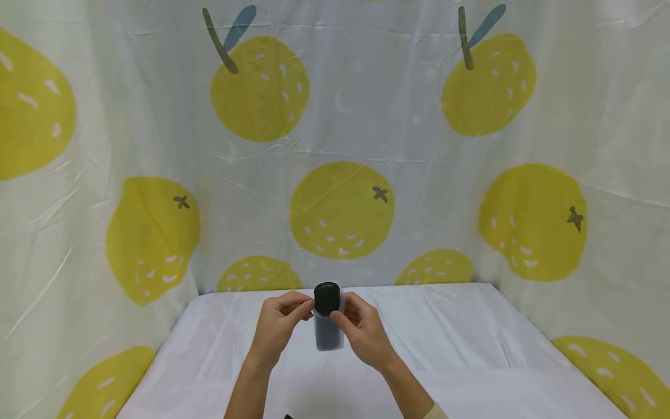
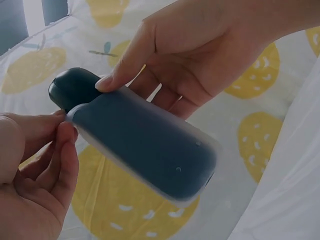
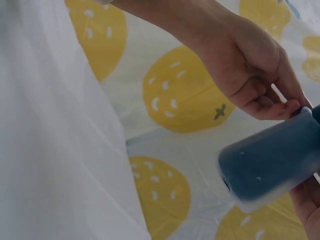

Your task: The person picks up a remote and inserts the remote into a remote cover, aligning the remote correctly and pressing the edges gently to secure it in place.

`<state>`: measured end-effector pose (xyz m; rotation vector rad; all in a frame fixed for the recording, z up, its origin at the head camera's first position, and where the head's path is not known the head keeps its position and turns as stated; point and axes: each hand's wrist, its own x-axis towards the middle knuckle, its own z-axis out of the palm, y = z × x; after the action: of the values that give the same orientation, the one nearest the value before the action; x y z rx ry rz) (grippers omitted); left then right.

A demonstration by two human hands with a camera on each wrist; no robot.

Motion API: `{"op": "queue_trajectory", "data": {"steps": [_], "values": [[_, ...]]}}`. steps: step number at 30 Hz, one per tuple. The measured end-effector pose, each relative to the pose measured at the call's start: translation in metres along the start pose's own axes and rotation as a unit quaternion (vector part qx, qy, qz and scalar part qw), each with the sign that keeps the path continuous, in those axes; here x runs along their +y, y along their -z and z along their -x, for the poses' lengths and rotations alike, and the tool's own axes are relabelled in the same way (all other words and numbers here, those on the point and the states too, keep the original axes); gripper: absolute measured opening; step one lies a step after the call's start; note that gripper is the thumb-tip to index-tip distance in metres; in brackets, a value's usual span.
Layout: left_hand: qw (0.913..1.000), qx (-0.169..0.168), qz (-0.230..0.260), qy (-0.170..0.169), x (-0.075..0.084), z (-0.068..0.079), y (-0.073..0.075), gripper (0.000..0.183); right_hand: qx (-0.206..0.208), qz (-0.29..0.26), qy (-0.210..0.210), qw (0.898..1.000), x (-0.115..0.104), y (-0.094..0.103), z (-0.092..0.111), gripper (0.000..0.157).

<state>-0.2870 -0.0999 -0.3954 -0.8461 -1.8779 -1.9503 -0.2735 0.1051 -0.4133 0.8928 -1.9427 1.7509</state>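
Above the table, both hands hold a dark blue-grey device (image 1: pixel 328 336) with rounded corners and a glossy black rounded head (image 1: pixel 327 298). A translucent sleeve (image 2: pixel 200 200) covers its long body; the head sticks out at the top. My right hand (image 1: pixel 366 334) grips the device from the right side, thumb lying near the base of the head, other fingers behind it. With thumb and fingertips, my left hand (image 1: pixel 274 326) pinches the sleeve's upper left corner beside the head. In the right wrist view the left hand (image 3: pixel 260 75) shows at that corner, while the right hand (image 3: pixel 309 205) is mostly out of frame.
A white cloth covers the table (image 1: pixel 445 337). Behind it and at both sides hangs a pale curtain (image 1: pixel 366 105) printed with yellow fruit. A small black thing (image 1: pixel 288 416) just shows at the bottom edge of the head view.
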Motion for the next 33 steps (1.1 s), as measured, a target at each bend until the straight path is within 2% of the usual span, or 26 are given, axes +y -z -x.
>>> {"op": "queue_trajectory", "data": {"steps": [6, 9, 12, 14, 17, 19, 20, 22, 24, 25, 27, 29, 31, 33], "values": [[0.9944, 0.099, -0.017, -0.031, 0.002, 0.000, -0.014, 0.003, 0.015, 0.037, 0.011, 0.999, 0.008, -0.005, 0.002, 0.018], [0.9860, 0.147, -0.037, -0.070, 0.000, 0.001, -0.023, 0.004, 0.030, 0.051, 0.016, 0.998, 0.011, -0.009, 0.003, 0.018], [0.9735, 0.178, -0.068, -0.127, -0.005, 0.002, -0.031, 0.004, 0.046, 0.071, 0.019, 0.996, 0.010, -0.013, 0.004, 0.019], [0.9634, 0.187, -0.091, -0.169, -0.008, 0.002, -0.035, 0.006, 0.057, 0.084, 0.021, 0.995, 0.008, -0.015, 0.003, 0.020], [0.9495, 0.183, -0.119, -0.225, -0.015, 0.001, -0.038, 0.011, 0.067, 0.086, 0.023, 0.994, 0.006, -0.015, 0.002, 0.022], [0.9485, 0.166, -0.122, -0.241, -0.018, 0.000, -0.036, 0.016, 0.069, 0.073, 0.014, 0.995, 0.006, -0.013, 0.001, 0.021], [0.9524, 0.154, -0.113, -0.237, -0.020, 0.000, -0.035, 0.017, 0.067, 0.063, 0.007, 0.996, 0.006, -0.012, 0.001, 0.021], [0.9670, 0.129, -0.074, -0.207, -0.021, -0.001, -0.031, 0.020, 0.058, 0.039, -0.009, 0.997, 0.006, -0.010, 0.000, 0.020], [0.9832, 0.106, -0.020, -0.147, -0.021, -0.001, -0.026, 0.022, 0.044, 0.020, -0.025, 0.999, 0.005, -0.007, -0.001, 0.021], [0.9885, 0.098, 0.006, -0.115, -0.020, 0.000, -0.024, 0.022, 0.036, 0.014, -0.032, 0.999, 0.004, -0.005, -0.001, 0.021], [0.9943, 0.083, 0.041, -0.054, -0.019, 0.000, -0.021, 0.025, 0.019, 0.007, -0.037, 0.999, 0.002, -0.003, -0.001, 0.022], [0.9968, 0.067, 0.041, -0.015, -0.018, 0.001, -0.019, 0.026, 0.008, 0.008, -0.038, 0.999, 0.002, -0.002, -0.001, 0.024], [0.9979, 0.058, 0.030, 0.001, -0.018, 0.001, -0.018, 0.025, 0.011, 0.014, -0.035, 0.999, 0.004, -0.002, 0.000, 0.026], [0.9981, 0.059, 0.015, -0.002, -0.017, 0.002, -0.020, 0.024, 0.028, 0.022, -0.022, 0.999, 0.006, -0.004, 0.000, 0.031]]}}
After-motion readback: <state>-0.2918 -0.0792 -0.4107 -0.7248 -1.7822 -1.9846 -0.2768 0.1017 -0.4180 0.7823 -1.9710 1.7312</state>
